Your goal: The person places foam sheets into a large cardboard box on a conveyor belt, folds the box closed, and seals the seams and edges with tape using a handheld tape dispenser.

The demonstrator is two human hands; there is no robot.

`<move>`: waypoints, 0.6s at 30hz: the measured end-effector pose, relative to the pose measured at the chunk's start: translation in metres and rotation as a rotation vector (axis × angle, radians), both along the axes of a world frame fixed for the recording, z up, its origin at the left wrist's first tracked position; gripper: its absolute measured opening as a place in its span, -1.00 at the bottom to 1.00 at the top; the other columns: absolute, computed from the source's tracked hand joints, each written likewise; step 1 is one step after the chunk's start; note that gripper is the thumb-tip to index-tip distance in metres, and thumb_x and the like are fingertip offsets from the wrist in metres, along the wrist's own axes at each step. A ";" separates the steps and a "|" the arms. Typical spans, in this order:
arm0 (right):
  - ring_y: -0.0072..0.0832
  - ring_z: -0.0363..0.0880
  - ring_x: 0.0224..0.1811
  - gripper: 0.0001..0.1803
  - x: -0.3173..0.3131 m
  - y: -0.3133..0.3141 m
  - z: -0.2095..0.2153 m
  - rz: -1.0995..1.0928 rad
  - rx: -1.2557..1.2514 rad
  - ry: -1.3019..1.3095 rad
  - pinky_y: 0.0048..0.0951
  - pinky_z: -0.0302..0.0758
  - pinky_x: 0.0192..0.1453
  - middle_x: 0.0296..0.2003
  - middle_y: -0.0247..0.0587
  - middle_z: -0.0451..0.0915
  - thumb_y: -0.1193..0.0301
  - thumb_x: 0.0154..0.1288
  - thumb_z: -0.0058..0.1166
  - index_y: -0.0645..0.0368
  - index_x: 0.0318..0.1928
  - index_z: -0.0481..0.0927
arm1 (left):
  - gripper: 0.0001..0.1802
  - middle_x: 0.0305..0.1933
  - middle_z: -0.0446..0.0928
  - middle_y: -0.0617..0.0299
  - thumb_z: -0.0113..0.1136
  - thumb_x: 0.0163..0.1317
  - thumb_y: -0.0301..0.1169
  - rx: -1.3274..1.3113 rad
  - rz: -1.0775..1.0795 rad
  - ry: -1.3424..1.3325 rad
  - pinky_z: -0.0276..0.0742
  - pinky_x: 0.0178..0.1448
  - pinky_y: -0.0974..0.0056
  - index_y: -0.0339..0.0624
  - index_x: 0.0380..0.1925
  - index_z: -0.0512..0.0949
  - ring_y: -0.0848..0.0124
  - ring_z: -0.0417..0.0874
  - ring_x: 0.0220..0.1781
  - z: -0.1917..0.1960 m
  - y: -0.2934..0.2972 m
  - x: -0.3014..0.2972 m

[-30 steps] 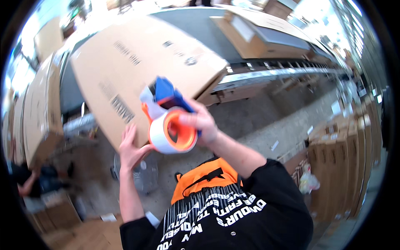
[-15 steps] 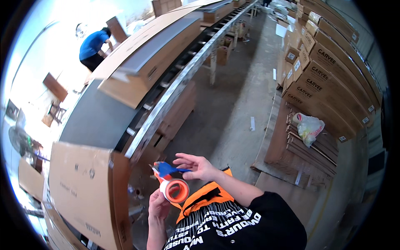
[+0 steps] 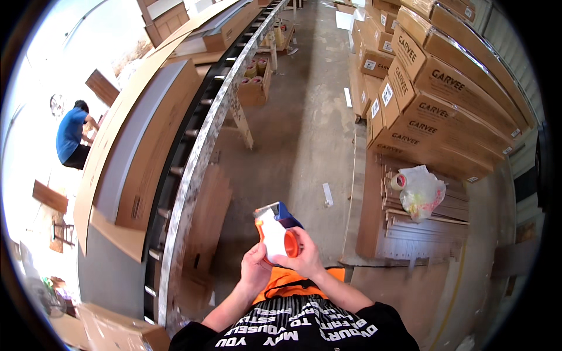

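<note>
We are now gripping orange-and-blue plastic tape dispenser with both left hand and right hand; large cardboard box, braced earlier, gone from reach.

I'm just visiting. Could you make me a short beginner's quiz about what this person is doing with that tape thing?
1. True or false: both hands are on the tape dispenser.
2. Which hand grips its orange hub: A left hand, B right hand?
3. Fill in: the plastic bag lies on a stack of flat ____ by the stacked boxes.

Key: 1 true; 2 B; 3 slats.
</note>
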State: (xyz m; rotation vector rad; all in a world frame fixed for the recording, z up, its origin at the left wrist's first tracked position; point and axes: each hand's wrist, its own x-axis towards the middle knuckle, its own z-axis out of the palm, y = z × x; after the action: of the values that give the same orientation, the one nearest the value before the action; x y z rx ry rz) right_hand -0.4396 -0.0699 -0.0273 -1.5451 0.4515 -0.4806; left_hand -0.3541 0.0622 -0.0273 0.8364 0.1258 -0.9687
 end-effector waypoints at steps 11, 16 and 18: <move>-0.26 0.63 -0.08 -0.45 -0.016 -0.356 -0.023 -1.211 0.582 -0.584 -0.32 0.58 -0.34 -0.05 -0.19 0.63 -0.01 0.24 0.10 0.07 0.11 0.52 | -0.72 -0.28 0.57 0.36 0.18 0.39 -0.19 0.247 0.544 -0.552 0.42 -0.13 0.42 -0.21 -0.22 0.55 0.59 0.53 -0.27 -0.021 -0.186 0.319; -0.12 0.55 0.13 -0.41 0.145 -0.492 -0.057 -1.090 0.753 -0.880 -0.14 0.57 0.12 0.07 -0.06 0.57 0.10 0.26 -0.05 0.17 0.21 0.45 | -0.72 -0.24 0.60 0.31 0.18 0.39 -0.19 0.190 0.434 -0.453 0.48 -0.07 0.39 -0.20 -0.24 0.54 0.55 0.59 -0.23 -0.011 -0.303 0.417; -0.08 0.49 0.17 -0.38 0.314 -0.553 -0.020 -0.768 0.754 -0.945 -0.10 0.49 0.21 0.12 0.02 0.50 0.14 0.23 0.00 0.22 0.23 0.39 | -0.73 -0.23 0.60 0.31 0.18 0.39 -0.19 0.222 0.373 -0.398 0.49 -0.05 0.38 -0.20 -0.26 0.54 0.54 0.59 -0.23 -0.023 -0.347 0.442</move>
State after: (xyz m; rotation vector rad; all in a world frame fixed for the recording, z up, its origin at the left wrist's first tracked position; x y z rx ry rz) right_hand -0.1259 -0.6231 -0.0469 -0.2688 0.3857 -1.3605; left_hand 0.0877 -0.2850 -0.0505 1.1477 0.0431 -0.4307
